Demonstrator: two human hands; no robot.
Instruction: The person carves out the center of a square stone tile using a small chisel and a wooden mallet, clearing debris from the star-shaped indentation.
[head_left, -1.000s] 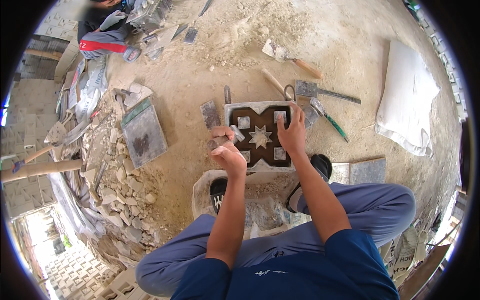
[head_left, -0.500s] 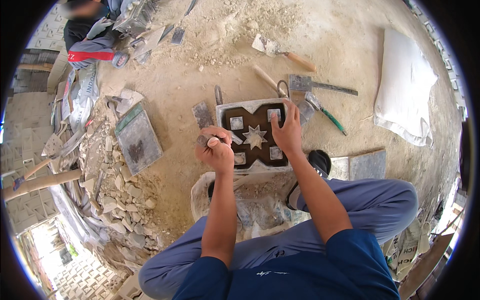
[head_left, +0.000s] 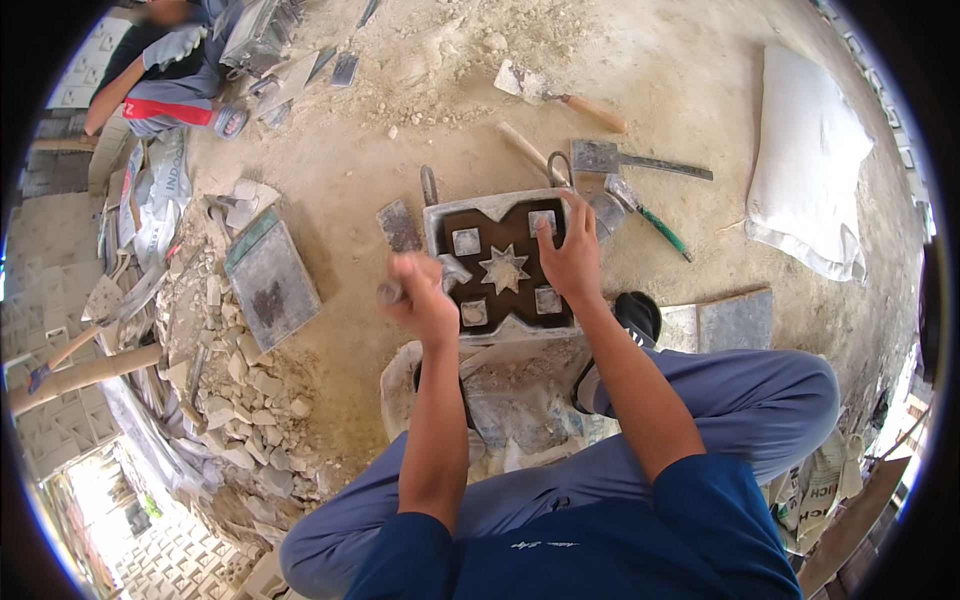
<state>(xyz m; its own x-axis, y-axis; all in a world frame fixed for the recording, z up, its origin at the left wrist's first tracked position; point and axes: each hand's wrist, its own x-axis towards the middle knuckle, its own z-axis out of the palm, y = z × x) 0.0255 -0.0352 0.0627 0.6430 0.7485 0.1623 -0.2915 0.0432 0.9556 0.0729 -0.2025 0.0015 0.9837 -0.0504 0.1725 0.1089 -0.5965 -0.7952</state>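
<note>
A rectangular grey metal mould [head_left: 478,212] sits in front of me, with two upright loop handles on its far side. Inside it, a star and several small square blocks stand out of a dark recess. My left hand [head_left: 425,300] is closed round the handle of a short tool [head_left: 455,270], whose grey metal end reaches over the mould's left edge; its exact kind is hard to make out. My right hand [head_left: 572,255] lies with fingers apart on the mould's right side, its thumb by the far right square and its fingertips at the far rim.
Around the mould lie a small flat plate [head_left: 399,226], a wooden-handled trowel [head_left: 590,112], a metal tool [head_left: 596,156] and a green-handled tool [head_left: 660,232]. A white sack [head_left: 805,170] is at right, rubble [head_left: 240,410] and a grey slab [head_left: 272,285] at left. Another person [head_left: 170,70] sits far left.
My left hand has turned and shifted slightly left with the tool, now somewhat blurred. My right hand stays on the mould. The other person's gloved hand has risen.
</note>
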